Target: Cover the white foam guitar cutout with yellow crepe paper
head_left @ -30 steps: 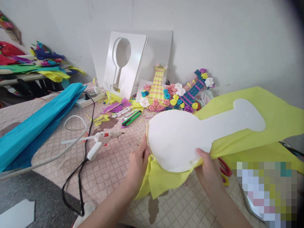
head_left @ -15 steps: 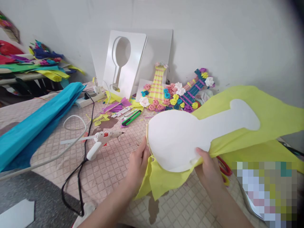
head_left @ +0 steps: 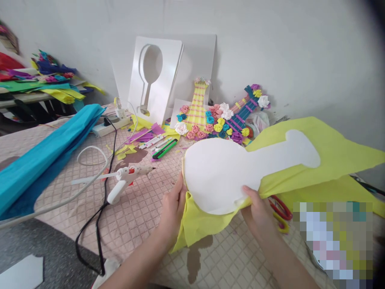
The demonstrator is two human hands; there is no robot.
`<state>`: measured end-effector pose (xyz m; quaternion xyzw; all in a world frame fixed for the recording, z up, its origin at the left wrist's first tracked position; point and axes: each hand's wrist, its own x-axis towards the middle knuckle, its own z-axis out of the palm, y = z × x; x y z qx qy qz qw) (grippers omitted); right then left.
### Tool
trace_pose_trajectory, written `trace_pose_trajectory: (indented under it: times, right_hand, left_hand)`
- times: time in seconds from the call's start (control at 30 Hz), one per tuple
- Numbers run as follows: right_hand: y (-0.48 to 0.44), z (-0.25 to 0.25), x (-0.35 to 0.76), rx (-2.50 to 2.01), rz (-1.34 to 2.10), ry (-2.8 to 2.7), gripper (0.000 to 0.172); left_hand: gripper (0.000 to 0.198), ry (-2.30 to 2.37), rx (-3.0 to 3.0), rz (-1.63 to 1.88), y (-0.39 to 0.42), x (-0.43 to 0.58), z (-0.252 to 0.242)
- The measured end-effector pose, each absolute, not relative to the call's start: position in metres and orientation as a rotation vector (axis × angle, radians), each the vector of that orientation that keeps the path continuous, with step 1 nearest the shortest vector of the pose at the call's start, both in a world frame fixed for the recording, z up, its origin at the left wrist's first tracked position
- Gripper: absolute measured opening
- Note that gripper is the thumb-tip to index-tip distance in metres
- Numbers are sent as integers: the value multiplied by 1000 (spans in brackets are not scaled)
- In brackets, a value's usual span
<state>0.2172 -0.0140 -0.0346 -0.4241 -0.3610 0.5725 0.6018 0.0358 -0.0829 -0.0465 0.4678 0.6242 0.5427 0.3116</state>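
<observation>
A white guitar-shaped cutout is held up over the table, its neck pointing right. Yellow crepe paper lies behind it and hangs below its rounded body. My left hand is closed on the body's left edge, where the paper is folded against the rim; its fingertips are partly hidden. My right hand grips the lower edge close to the neck, thumb on the white face and fingers underneath. Left of my hands, a white glue gun rests on the table. Red-handled scissors lie beyond my right wrist.
Blue crepe paper spans the table's left side. Black cable loops near the front edge. A green cutter lies by markers and paper scraps. Behind stand a white board with a guitar-shaped opening and a flower-trimmed yellow guitar.
The cutout and yellow paper have shifted slightly left in view, along with both hands. The paper flap below the body has drawn up closer to its left edge.
</observation>
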Motion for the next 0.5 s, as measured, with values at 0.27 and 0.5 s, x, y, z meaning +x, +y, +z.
trace_pose_trajectory:
  times: [0.27,0.5]
  right_hand:
    - [-14,-34,215,-959,1335,-825,41]
    - [-12,-19,228,-983,1276,-825,26]
  left_hand:
    - [51,1446,1170,1491,-83,36,-42]
    - [48,1510,1048,1534,-77,38,-41]
